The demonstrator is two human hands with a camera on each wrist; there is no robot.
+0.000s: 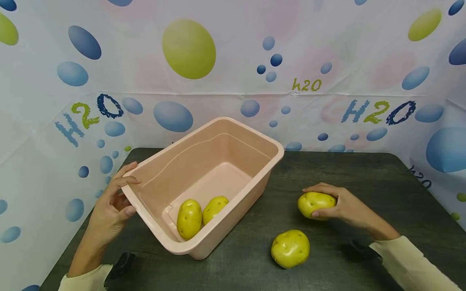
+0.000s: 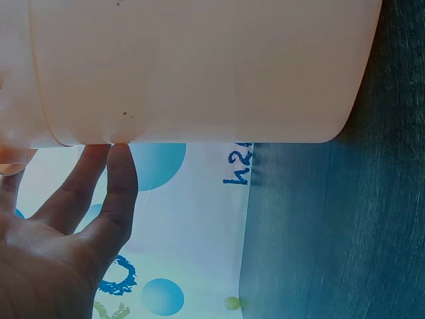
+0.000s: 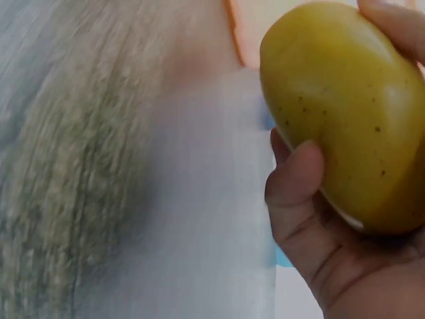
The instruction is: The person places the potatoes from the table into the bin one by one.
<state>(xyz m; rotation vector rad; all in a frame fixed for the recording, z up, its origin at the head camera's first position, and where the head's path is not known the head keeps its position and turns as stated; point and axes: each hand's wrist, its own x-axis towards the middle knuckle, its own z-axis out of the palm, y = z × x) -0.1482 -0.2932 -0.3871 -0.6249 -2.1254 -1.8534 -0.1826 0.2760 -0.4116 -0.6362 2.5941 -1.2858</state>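
A peach-coloured plastic tub (image 1: 220,151) stands at a slant on the dark table. My left hand (image 1: 109,210) grips its rim at the left end, some fingers over the edge and the thumb outside; the left wrist view shows the fingers (image 2: 121,193) against the tub wall. Inside, at the near end, lie two yellow potatoes, one whole in view (image 1: 189,219) and another potato (image 1: 214,208) partly hidden by the rim. To the right of the tub, my right hand (image 1: 340,204) holds a yellow potato (image 3: 339,113) between thumb and fingers.
Another yellow potato (image 1: 290,249) lies on the table (image 1: 346,169) in front of my right hand. A white sheet (image 1: 233,52) printed with blue and green bubbles hangs behind the table and along its sides.
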